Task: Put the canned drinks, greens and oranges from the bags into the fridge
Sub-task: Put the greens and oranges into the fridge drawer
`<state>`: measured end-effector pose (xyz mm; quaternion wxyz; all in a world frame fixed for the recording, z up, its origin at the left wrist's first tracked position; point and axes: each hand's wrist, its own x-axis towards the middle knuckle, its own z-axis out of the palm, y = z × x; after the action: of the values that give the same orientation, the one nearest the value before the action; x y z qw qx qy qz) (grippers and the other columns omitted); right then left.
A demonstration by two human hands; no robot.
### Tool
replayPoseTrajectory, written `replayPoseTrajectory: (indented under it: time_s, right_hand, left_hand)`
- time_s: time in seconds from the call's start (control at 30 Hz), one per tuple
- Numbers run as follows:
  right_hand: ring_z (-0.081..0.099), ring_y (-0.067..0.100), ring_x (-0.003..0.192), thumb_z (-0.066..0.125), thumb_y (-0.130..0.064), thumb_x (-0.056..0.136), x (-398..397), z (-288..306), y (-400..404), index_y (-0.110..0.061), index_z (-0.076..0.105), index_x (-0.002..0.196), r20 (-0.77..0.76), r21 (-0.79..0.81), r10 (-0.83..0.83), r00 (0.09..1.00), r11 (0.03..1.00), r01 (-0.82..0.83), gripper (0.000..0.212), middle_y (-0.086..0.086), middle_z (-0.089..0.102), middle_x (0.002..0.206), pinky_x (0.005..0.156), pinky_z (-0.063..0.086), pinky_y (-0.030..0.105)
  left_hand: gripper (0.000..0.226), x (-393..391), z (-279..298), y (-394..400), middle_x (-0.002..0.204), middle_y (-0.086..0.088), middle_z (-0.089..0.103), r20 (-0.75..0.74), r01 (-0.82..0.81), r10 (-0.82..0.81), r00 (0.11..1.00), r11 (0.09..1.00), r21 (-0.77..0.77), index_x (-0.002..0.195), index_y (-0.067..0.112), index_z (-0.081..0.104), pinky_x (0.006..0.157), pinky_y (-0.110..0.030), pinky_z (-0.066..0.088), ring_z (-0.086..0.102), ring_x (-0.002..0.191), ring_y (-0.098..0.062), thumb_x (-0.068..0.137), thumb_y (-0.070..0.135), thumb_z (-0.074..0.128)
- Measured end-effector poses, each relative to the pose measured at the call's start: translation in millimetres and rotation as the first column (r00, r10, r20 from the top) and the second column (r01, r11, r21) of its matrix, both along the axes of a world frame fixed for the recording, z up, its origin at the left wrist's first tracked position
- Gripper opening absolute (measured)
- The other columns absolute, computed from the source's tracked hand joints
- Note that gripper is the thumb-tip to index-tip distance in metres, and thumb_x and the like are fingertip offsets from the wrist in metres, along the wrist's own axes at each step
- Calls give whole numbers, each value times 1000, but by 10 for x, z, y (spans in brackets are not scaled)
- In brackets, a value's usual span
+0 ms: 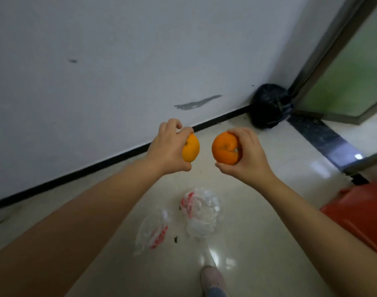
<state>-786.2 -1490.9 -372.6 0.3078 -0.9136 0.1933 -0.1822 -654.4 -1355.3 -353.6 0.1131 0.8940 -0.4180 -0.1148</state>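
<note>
Nearest the camera, a pale shoe [213,279] is seen on the glossy cream floor [258,243], with two crumpled clear plastic bags [202,213] lying beyond it. Above them a yellowish orange [191,150] is gripped in the curled left hand [170,146] and a deeper, dimpled orange [224,148] in the curled right hand [247,153] — close together, not touching. Farther off, a knotted black bag [267,106] is wedged in the corner against the scuffed white wall [119,61].

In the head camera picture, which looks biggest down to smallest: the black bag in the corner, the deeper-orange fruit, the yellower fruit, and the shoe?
1. Black bag, though it lies farthest away.
2. Deeper-orange fruit in the right hand.
3. Yellower fruit, partly covered by the left hand; the two may be alike.
Shoe: cut off by the frame, so unranked.
</note>
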Motion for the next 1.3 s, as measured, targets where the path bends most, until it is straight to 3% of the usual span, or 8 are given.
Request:
replayPoseTrajectory:
  time_s: [0.2, 0.4, 0.53, 0.63, 0.7, 0.83, 1.07, 1.3]
  right_hand:
    - [45, 26, 115, 82, -20, 58, -1166, 708, -31, -4, 48, 124, 67, -58, -310, 948, 948, 314, 76, 17, 48, 125, 88, 30, 20]
    - [50, 33, 112, 80, -25, 60, -2863, 1384, 227, -5, 50, 125, 59, -264, -579, 813, 776, 572, 75, 18, 49, 125, 87, 38, 30]
    - [58, 38, 100, 72, -31, 56, -4152, 1886, 459, -2, 54, 119, 87, -420, -743, 664, 577, 700, 71, 23, 56, 115, 81, 48, 38]
    - [59, 33, 99, 67, -36, 58, -5084, 2253, 650, -9, 48, 116, 208, -483, -822, 530, 385, 786, 67, 24, 58, 111, 80, 45, 31]
    - [53, 23, 102, 59, -42, 59, -5667, 2475, 755, -14, 41, 115, 295, -513, -837, 462, 269, 815, 65, 24, 58, 111, 81, 41, 27]
    - [54, 28, 105, 59, -44, 59, -6784, 2827, 854, -16, 41, 118, 422, -523, -837, 349, 90, 848, 68, 23, 57, 115, 84, 43, 25]
    - [50, 17, 106, 75, -34, 54, -8315, 3288, 520, -1, 55, 116, 496, -519, -820, 287, -15, 854, 73, 19, 61, 115, 86, 36, 20]
    - [46, 15, 103, 78, -33, 58, -9104, 3700, -432, -8, 51, 121, 484, -485, -825, 293, 26, 874, 73, 13, 53, 122, 85, 33, 20]
  left_hand:
    - [79, -856, 758, -497, 130, -10, 38, 77, 290, -286, 955, 955, -57, 135, 21, 37, 90, -36, 43, 31, 126, -28, 67, 28, 77]
    - [79, -2290, 1471, -1012, 128, -12, 38, 162, 606, -586, 794, 783, -139, 136, 21, 37, 90, -36, 41, 32, 124, -29, 68, 29, 77]
    - [79, -3521, 1905, -1266, 126, -13, 40, 222, 766, -734, 642, 596, -241, 134, 17, 37, 91, -36, 40, 34, 121, -30, 68, 34, 77]
    - [77, -4472, 2171, -1342, 123, -14, 44, 267, 836, -808, 526, 432, -339, 131, 13, 39, 89, -34, 37, 37, 116, -30, 67, 33, 76]
    - [75, -5101, 2345, -1357, 121, -14, 46, 271, 840, -836, 478, 345, -419, 129, 10, 40, 87, -33, 36, 39, 115, -31, 67, 31, 77]
    - [73, -6336, 2696, -1463, 122, -15, 51, 275, 792, -865, 420, 202, -576, 128, 9, 44, 89, -34, 37, 43, 114, -32, 66, 28, 77]
    - [65, -7893, 3214, -2098, 121, -14, 56, 175, 658, -858, 483, 223, -719, 124, 13, 50, 91, -40, 45, 49, 115, -34, 67, 28, 77]
    - [66, -8730, 3624, -2957, 122, -13, 54, 254, 681, -806, 534, 233, -694, 125, 13, 48, 91, -39, 42, 45, 117, -32, 69, 33, 76]
